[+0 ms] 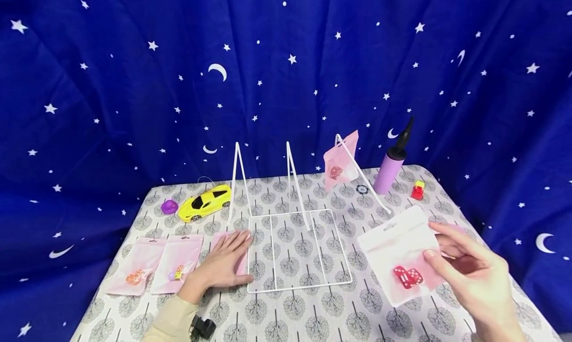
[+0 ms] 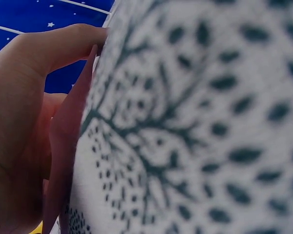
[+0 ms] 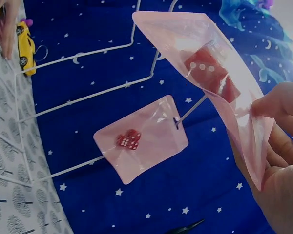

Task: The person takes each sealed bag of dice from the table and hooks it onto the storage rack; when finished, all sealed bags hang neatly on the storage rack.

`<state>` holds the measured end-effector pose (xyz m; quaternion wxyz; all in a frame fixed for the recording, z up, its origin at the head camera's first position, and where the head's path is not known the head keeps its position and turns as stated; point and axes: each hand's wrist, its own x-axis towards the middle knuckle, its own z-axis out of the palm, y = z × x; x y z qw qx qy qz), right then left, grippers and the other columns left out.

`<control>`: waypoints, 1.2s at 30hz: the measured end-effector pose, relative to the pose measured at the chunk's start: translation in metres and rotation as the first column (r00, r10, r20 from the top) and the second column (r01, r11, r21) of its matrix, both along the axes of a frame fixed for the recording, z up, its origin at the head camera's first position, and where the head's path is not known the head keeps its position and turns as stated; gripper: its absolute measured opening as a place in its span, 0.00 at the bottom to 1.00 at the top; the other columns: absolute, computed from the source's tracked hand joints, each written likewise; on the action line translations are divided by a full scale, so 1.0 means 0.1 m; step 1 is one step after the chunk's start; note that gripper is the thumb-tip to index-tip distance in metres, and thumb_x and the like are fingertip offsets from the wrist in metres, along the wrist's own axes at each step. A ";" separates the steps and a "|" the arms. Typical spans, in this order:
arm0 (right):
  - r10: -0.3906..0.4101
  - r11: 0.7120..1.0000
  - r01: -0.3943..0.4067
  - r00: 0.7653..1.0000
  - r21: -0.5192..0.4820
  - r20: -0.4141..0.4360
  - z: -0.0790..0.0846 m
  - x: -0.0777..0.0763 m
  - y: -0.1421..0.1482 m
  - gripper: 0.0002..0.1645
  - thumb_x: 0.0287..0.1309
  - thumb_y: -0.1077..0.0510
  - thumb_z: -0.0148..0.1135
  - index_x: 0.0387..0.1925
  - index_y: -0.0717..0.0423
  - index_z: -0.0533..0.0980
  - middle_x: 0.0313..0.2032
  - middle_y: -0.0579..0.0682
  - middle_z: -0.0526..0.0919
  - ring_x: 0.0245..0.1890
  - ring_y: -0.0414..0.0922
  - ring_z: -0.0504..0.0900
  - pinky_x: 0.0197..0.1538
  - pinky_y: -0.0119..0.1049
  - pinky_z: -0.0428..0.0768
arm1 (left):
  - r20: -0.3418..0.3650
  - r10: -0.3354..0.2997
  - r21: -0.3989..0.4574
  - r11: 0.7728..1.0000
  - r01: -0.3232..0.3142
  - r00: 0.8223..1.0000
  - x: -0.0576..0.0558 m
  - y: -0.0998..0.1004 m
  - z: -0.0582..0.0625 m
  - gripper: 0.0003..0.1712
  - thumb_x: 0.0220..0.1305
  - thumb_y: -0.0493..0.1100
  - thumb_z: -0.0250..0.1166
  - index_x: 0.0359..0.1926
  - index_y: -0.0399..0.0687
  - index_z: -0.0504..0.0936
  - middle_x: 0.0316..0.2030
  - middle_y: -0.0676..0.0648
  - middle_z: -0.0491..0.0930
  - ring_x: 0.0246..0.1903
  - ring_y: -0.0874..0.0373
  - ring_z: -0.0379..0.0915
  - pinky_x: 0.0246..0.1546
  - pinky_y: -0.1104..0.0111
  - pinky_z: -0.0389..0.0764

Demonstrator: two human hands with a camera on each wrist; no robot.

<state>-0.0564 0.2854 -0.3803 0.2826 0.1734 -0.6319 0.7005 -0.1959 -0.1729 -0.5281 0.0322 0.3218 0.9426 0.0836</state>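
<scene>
Held bag (image 1: pixel 386 247): pinched by its right edge, tilted above the right side of the tabletop (image 1: pixel 263 327); pink and see-through, with red dice (image 1: pixel 408 277) low inside and a slot near its upper edge.
Right hand (image 1: pixel 478 272): pinching the held bag between thumb and fingers.
Left hand (image 1: pixel 225 262): laid palm down, fingers straight, thumb set apart, resting over the covered bag (image 1: pixel 242 266).
Covered bag: pink, mostly hidden, just beside the rack's base; contents impossible to tell.
White wire rack (image 1: pixel 299 287): standing between the hands, with a flat base and three tall arms.
Hanging bag (image 1: pixel 344 158): hung by its slot on the rack's right arm; pink, also containing red dice.
Flat bags: lying side by side at far left, orange-dice bag (image 1: pixel 145 255) outermost, mixed-dice bag (image 1: pixel 185 247) next.
Behind, left: yellow toy car (image 1: pixel 205 203) near a small purple object (image 1: pixel 169 206).
Behind, right: purple pump (image 1: pixel 388 177) with black nozzle, near a small red-and-yellow toy (image 1: pixel 417 190).
Backdrop: blue curtain (image 1: pixel 277 99) patterned with white stars and moons.
</scene>
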 end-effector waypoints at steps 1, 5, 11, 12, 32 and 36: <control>-0.005 1.000 0.005 1.000 -0.010 -0.001 0.01 0.00 -0.01 0.33 0.37 0.93 0.54 0.52 0.86 0.69 0.33 0.57 0.87 0.31 0.43 0.85 0.35 0.25 0.83 | 0.001 0.001 -0.002 1.000 -0.001 1.000 0.00 0.00 0.00 0.61 0.52 0.79 0.57 0.76 0.49 0.51 0.77 0.46 0.46 0.75 0.43 0.42 0.73 0.43 0.45; -0.020 0.999 0.020 1.000 -0.034 0.006 0.06 -0.01 -0.03 0.32 0.38 0.92 0.54 0.52 0.86 0.69 0.32 0.57 0.87 0.31 0.43 0.85 0.33 0.25 0.83 | 0.011 0.005 -0.001 1.000 -0.005 1.000 0.00 0.00 0.00 0.61 0.53 0.78 0.57 0.76 0.49 0.51 0.77 0.46 0.45 0.75 0.43 0.41 0.73 0.43 0.44; 0.005 0.999 -0.005 1.000 -0.039 0.000 0.11 -0.05 -0.03 0.32 0.38 0.93 0.53 0.52 0.86 0.69 0.34 0.58 0.87 0.32 0.43 0.86 0.37 0.26 0.84 | 0.011 0.007 -0.005 1.000 -0.007 1.000 0.00 0.01 0.00 0.61 0.52 0.78 0.59 0.76 0.49 0.51 0.77 0.46 0.45 0.75 0.42 0.41 0.73 0.43 0.45; 0.017 0.999 -0.017 1.000 -0.043 -0.009 0.11 -0.06 -0.03 0.32 0.38 0.93 0.52 0.52 0.87 0.68 0.34 0.58 0.87 0.33 0.44 0.86 0.39 0.27 0.84 | 0.011 0.006 -0.004 1.000 -0.006 1.000 0.00 0.01 0.00 0.61 0.52 0.77 0.59 0.76 0.48 0.51 0.77 0.46 0.45 0.75 0.42 0.41 0.73 0.42 0.45; -0.017 0.999 0.017 1.000 -0.029 0.000 0.08 -0.10 -0.06 0.32 0.39 0.92 0.54 0.52 0.87 0.68 0.37 0.57 0.87 0.34 0.43 0.85 0.31 0.25 0.83 | 0.015 0.004 0.014 1.000 -0.004 1.000 -0.02 -0.02 -0.04 0.60 0.52 0.79 0.57 0.76 0.51 0.51 0.77 0.47 0.45 0.76 0.44 0.40 0.73 0.43 0.44; 0.016 0.999 -0.016 1.000 -0.042 -0.003 -0.01 -0.22 -0.09 0.32 0.41 0.92 0.52 0.54 0.86 0.68 0.36 0.57 0.87 0.33 0.43 0.86 0.33 0.26 0.84 | 0.016 0.009 0.012 1.000 -0.009 1.000 -0.01 -0.02 -0.04 0.60 0.52 0.78 0.57 0.76 0.51 0.51 0.77 0.47 0.45 0.76 0.44 0.40 0.73 0.43 0.44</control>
